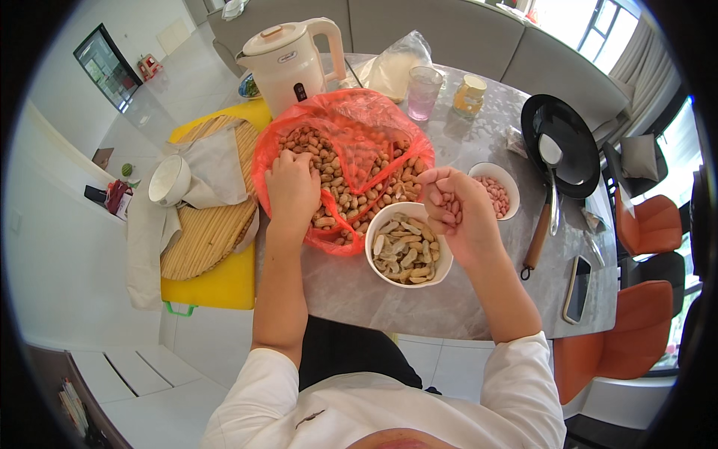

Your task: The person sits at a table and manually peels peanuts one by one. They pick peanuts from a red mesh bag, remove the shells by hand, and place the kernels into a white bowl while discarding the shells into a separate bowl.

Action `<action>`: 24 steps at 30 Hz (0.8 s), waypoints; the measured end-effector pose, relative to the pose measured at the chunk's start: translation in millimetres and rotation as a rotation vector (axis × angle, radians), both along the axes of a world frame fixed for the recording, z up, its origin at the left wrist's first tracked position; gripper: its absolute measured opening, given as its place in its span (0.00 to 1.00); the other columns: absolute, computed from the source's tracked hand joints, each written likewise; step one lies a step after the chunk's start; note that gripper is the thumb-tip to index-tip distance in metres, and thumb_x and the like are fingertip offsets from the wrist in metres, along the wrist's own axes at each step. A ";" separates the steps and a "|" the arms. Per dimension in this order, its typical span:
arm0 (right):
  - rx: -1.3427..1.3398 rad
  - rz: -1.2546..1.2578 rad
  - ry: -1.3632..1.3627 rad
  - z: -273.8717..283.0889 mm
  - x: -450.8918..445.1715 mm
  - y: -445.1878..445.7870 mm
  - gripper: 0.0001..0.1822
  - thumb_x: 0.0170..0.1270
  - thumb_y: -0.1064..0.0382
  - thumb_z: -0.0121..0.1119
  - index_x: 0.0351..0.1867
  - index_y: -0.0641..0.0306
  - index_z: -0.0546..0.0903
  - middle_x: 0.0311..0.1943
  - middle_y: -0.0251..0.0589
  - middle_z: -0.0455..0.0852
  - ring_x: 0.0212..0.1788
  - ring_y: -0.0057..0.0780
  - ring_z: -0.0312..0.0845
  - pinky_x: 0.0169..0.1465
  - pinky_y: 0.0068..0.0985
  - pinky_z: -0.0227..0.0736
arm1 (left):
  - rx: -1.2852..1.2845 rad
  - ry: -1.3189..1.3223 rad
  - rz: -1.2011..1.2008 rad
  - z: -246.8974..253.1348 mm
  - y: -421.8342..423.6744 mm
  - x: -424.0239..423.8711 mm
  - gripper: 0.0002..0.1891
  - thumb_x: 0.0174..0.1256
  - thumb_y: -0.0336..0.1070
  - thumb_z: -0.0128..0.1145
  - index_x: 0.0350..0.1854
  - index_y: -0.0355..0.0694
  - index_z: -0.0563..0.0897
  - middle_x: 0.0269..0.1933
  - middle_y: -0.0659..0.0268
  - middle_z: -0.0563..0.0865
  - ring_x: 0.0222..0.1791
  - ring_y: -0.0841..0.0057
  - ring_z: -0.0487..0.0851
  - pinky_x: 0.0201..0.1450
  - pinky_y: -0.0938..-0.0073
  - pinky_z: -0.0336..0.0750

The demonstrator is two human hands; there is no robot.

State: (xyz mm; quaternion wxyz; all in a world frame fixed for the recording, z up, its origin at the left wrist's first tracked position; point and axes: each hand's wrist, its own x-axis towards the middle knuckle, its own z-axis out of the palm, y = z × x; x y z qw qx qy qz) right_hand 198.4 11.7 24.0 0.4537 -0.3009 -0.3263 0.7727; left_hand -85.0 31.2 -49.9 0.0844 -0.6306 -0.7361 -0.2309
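My left hand reaches into a red plastic bag of unshelled peanuts; its fingertips are among the nuts, and whether they grip one is hidden. Several pink shelled peanut kernels lie in the curled palm of my right hand, which is raised over the right rim of a white bowl holding empty peanut shells. Just behind that hand, a smaller white bowl holds more pink kernels.
A cream electric kettle, a glass and a small jar stand behind the bag. At right lie a black wok, a metal spoon and a phone. Left are a yellow board, a round reed mat, cloth and an empty bowl.
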 end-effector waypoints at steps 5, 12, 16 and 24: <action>-0.002 0.016 -0.006 0.8 -0.9 -0.5 0.10 0.69 0.67 0.51 0.43 0.69 0.82 0.26 0.28 0.72 0.20 0.13 0.56 0.22 0.17 0.49 | -0.046 -0.021 0.068 2.8 2.7 2.7 0.13 0.65 0.36 0.65 0.50 0.38 0.84 0.50 0.56 0.83 0.54 0.59 0.82 0.58 0.56 0.73; 0.005 0.019 -0.031 1.8 -2.5 -1.8 0.10 0.69 0.67 0.51 0.43 0.69 0.82 0.26 0.28 0.72 0.20 0.12 0.56 0.23 0.17 0.49 | -0.046 -0.029 0.012 8.0 -1.1 5.5 0.12 0.64 0.35 0.65 0.48 0.42 0.80 0.45 0.61 0.84 0.51 0.60 0.83 0.54 0.55 0.73; 0.005 0.029 -0.036 -0.4 -2.7 -0.4 0.11 0.70 0.67 0.51 0.44 0.70 0.82 0.25 0.28 0.71 0.20 0.12 0.56 0.22 0.17 0.48 | 0.093 -0.067 -0.081 4.3 0.0 4.4 0.11 0.65 0.35 0.66 0.48 0.43 0.82 0.44 0.63 0.86 0.50 0.62 0.83 0.53 0.57 0.72; 0.012 0.041 -0.145 1.8 -7.1 -3.0 0.09 0.72 0.64 0.59 0.47 0.68 0.83 0.24 0.23 0.71 0.20 0.10 0.57 0.23 0.15 0.48 | 0.187 -0.769 -0.278 45.7 -15.7 42.3 0.12 0.67 0.32 0.71 0.50 0.39 0.85 0.44 0.63 0.91 0.40 0.79 0.89 0.43 0.75 0.81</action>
